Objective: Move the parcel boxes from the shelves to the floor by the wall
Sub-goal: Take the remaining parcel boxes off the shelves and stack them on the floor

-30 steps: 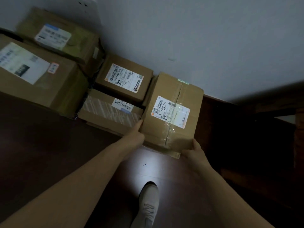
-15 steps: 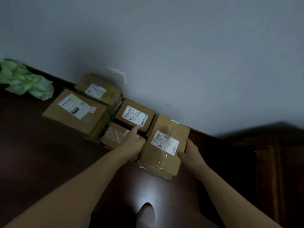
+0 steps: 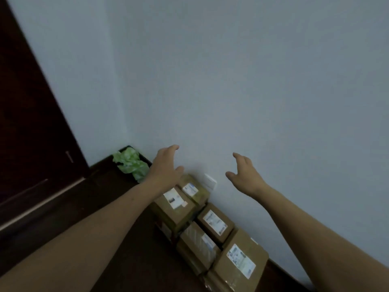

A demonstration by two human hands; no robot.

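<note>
Several brown parcel boxes with white labels lie in a row on the dark floor along the pale wall. The nearest box (image 3: 240, 264) sits at the lower right, with a taped box (image 3: 197, 245) and a smaller box (image 3: 215, 222) beyond it. Further back stand a larger box (image 3: 174, 207) and another box (image 3: 194, 189) against the wall. My left hand (image 3: 166, 167) and my right hand (image 3: 245, 175) are raised above the boxes, fingers spread and relaxed, holding nothing.
A crumpled green bag (image 3: 131, 163) lies in the corner past the boxes. A dark wooden door (image 3: 27, 127) fills the left side. A white socket plate (image 3: 209, 181) sits low on the wall. Dark floor (image 3: 109, 207) lies left of the boxes.
Both hands have let go of the nearest box, which now rests on the floor, and have lifted up and apart. The view has swung upward toward the wall.
</note>
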